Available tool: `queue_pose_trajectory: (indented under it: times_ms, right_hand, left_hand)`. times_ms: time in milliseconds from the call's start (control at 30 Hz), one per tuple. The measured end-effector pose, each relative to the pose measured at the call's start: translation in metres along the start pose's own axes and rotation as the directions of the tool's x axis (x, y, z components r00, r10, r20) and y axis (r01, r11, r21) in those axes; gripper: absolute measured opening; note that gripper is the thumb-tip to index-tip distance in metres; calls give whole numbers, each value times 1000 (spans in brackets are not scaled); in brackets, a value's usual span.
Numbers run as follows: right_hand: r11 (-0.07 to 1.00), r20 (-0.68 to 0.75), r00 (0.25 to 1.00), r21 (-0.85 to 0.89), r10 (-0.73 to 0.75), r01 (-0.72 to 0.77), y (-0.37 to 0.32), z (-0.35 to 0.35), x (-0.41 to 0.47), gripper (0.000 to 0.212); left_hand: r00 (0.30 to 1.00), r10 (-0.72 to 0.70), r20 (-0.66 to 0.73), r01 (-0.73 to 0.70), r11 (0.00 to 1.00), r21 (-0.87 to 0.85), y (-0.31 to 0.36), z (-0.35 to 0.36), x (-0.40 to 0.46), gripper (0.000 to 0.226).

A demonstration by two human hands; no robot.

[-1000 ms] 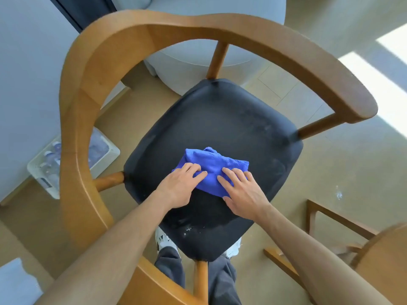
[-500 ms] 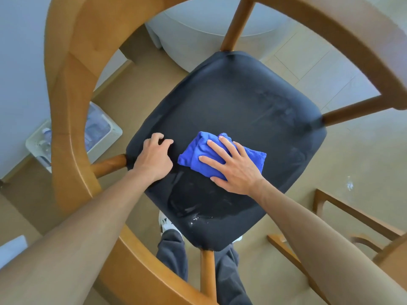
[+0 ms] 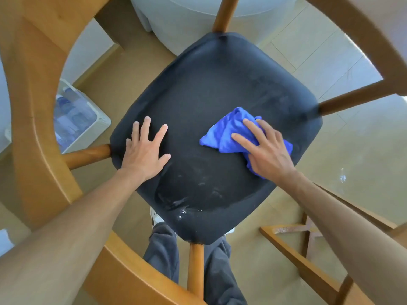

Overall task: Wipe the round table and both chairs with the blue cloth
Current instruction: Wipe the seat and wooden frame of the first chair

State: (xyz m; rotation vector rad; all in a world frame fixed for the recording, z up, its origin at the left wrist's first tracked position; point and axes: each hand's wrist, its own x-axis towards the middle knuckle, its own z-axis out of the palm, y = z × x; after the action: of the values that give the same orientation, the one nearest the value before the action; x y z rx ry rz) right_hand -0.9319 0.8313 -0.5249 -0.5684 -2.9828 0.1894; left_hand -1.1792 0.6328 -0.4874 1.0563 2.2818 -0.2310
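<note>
I look straight down on a wooden chair (image 3: 33, 119) with a curved backrest and a black padded seat (image 3: 211, 89). A crumpled blue cloth (image 3: 229, 130) lies on the right side of the seat. My right hand (image 3: 266, 150) presses flat on the cloth with its fingers spread. On the seat's left side rests my left hand (image 3: 145, 150), palm down and fingers straight, touching no cloth. White specks and faint smears mark the seat's near corner (image 3: 182, 210).
A second wooden chair's frame (image 3: 301, 256) stands at the lower right. A white bin of plastic bottles (image 3: 77, 119) sits on the floor to the left. A pale round piece of furniture (image 3: 187, 16) stands beyond the chair. My dark trouser legs (image 3: 163, 256) show under the seat.
My left hand left the cloth and settled flat on the seat's left side. My right hand slid the cloth to the right across the seat. The view came closer to the chair.
</note>
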Motion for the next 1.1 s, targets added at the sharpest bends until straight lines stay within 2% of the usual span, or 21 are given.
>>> queue_pose_trajectory:
  times_ms: [67,167,267,333,467,533,600,667,700,767,833,867,967,1100]
  right_hand:
    - [964,-29,964,3,265,-265,31,-11,-8,55]
    - [789,25,795,102,606,-605,46,-20,-13,49]
    - [657,16,665,141,746,-740,20,-13,-6,49]
    - [654,-30,658,154,753,-741,-8,-7,-2,46]
    - [756,-77,754,119,653,-643,-85,-2,-4,38]
    - [809,-29,815,150,578,-568,-141,1,-3,39]
    - [895,40,921,224,387,-386,-198,7,-12,42]
    - [969,99,994,241,39,-62,-241,16,-32,48]
    - [960,147,974,247,-170,130,-252,20,-45,49]
    - [863,262,828,257,-495,435,-253,23,-63,42]
    - [768,315,700,271,-640,580,-237,25,-67,38]
    - [735,303,670,279,-678,618,-226,25,-68,37]
    - [696,218,664,299,-715,652,-197,25,-71,33]
    - [721,102,733,317,-672,617,-161,23,-77,33]
  left_hand:
    - [1000,-1,-12,1,1000,-1,1,2,0,75]
    - [1000,-1,-20,0,1000,-20,1,2,0,74]
    - [1000,8,-13,-8,999,-32,0,0,0,74]
    - [1000,13,-3,-13,998,-69,-1,-1,0,72]
    - [1000,-2,-11,-1,967,-256,-5,-6,1,61]
    - [1000,-25,-17,17,927,-375,-8,-11,2,63]
    - [999,-40,-25,25,906,-423,-11,-17,3,65]
    - [999,-48,-21,34,908,-418,-12,-20,4,65]
    - [999,-53,-9,45,911,-410,-12,-21,2,64]
    - [998,-58,31,66,915,-397,-10,-19,-3,64]
    - [996,-60,66,80,924,-375,-8,-16,-8,63]
    - [995,-60,75,83,928,-363,-7,-15,-9,63]
    - [995,-69,77,92,932,-351,-8,-13,-9,62]
    - [994,-84,66,101,935,-341,-5,-8,-9,62]
